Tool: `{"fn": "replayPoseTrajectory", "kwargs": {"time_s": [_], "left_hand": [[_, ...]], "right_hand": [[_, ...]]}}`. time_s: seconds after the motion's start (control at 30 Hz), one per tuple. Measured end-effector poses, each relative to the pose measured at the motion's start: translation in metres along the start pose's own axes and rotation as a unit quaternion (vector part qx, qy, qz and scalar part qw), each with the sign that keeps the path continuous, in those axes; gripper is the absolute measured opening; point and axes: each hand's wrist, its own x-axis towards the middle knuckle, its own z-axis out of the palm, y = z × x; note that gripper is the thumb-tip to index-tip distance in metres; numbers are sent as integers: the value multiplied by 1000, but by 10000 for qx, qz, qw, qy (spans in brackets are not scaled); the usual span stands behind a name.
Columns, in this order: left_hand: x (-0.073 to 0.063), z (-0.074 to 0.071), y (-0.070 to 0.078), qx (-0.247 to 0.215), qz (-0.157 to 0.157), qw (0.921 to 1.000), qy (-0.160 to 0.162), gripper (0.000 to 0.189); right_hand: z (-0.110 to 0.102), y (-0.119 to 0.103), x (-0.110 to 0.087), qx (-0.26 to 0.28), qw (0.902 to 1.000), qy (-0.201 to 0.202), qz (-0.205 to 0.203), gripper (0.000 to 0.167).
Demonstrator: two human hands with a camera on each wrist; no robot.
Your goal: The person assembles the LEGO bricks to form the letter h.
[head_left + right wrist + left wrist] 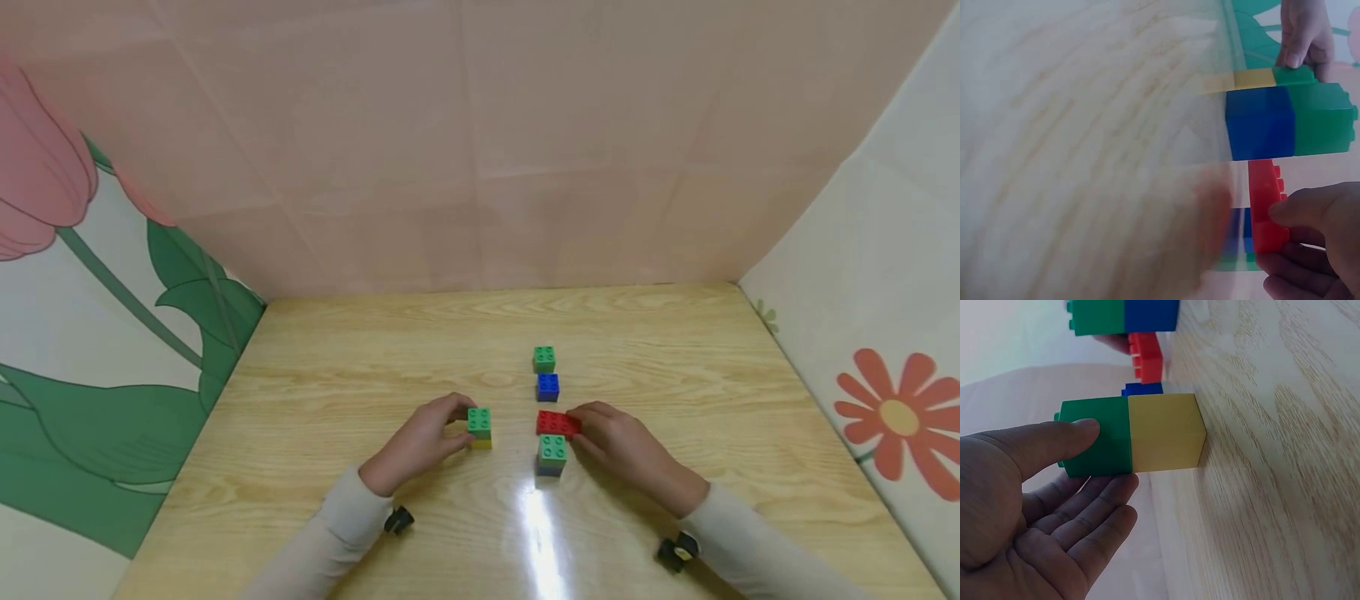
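Observation:
My left hand (422, 440) pinches a green toy building block (479, 423) that sits on top of a yellow block (482, 445). In the left wrist view the thumb presses one side of the green block (1100, 450) while the fingers lie at the opposite side. My right hand (628, 446) grips one end of a long red brick (553, 422) between thumb and fingers. Whether the red brick touches the table I cannot tell. Just in front of it stands another green block (552, 448) on a blue block (1261, 125).
Behind the red brick, a single blue block (548, 387) and a green block (543, 359) stand in line on the wooden table (337, 350). A pink cloth wall (472, 208) closes the back, with patterned panels at both sides.

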Motion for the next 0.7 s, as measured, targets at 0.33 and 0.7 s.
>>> {"fn": "replayPoseTrajectory", "kwargs": {"time_s": [0.33,0.7], "left_hand": [[0,0,5,-5,88,9999,-97,36],[1,2,8,-103,202,9995,-242,35]], "right_hand": [[-16,-5,-2,32,9998,198,28,35],[-33,-15,-4,135,9978,603,-235,36]]}}
